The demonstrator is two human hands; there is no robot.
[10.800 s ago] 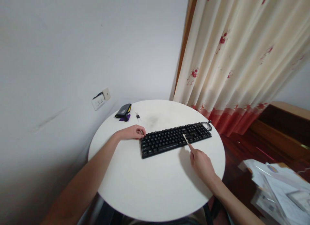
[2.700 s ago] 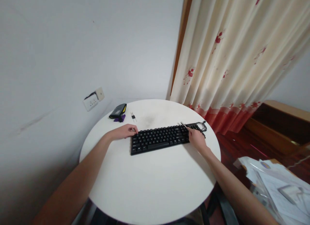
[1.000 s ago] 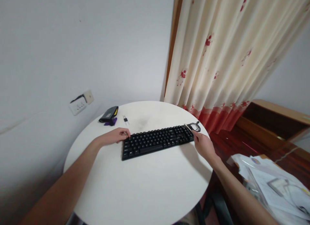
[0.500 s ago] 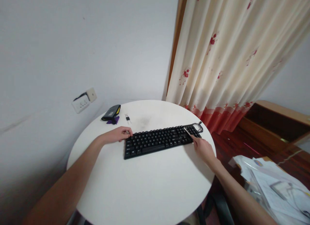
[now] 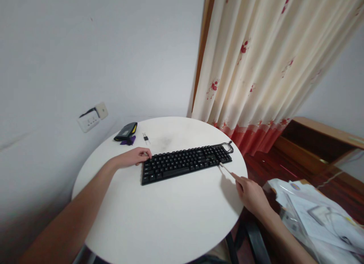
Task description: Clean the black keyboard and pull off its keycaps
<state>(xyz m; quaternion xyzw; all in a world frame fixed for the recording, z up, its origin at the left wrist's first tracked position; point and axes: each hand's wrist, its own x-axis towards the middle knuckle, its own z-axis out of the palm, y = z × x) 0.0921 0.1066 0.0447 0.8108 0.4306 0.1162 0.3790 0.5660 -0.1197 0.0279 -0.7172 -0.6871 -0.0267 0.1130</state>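
A black keyboard (image 5: 182,163) lies slightly slanted on a round white table (image 5: 167,214). My left hand (image 5: 139,156) holds the keyboard's upper left corner between curled fingers and thumb. In my right hand (image 5: 250,192), beyond the table's right rim, is a thin white stick (image 5: 227,170) pinched at its near end. Its far tip is at the keyboard's lower right edge, below the number keys; whether it touches I cannot tell. What the tip is made of is too small to make out. The keyboard's cable (image 5: 227,147) lies coiled at its upper right corner.
Toward the back left of the table are a dark pouch-like item (image 5: 126,132), a purple cloth-like piece (image 5: 129,140) and a small black clip-like object (image 5: 146,138). A curtain (image 5: 241,78) hangs behind. Papers and plastic bags (image 5: 321,218) are piled at right, near a chair (image 5: 254,237).
My right hand has drawn back toward me, bringing the stick from the upper number keys to the keyboard's near edge. My left hand stays on the corner. The view has shifted slightly right.
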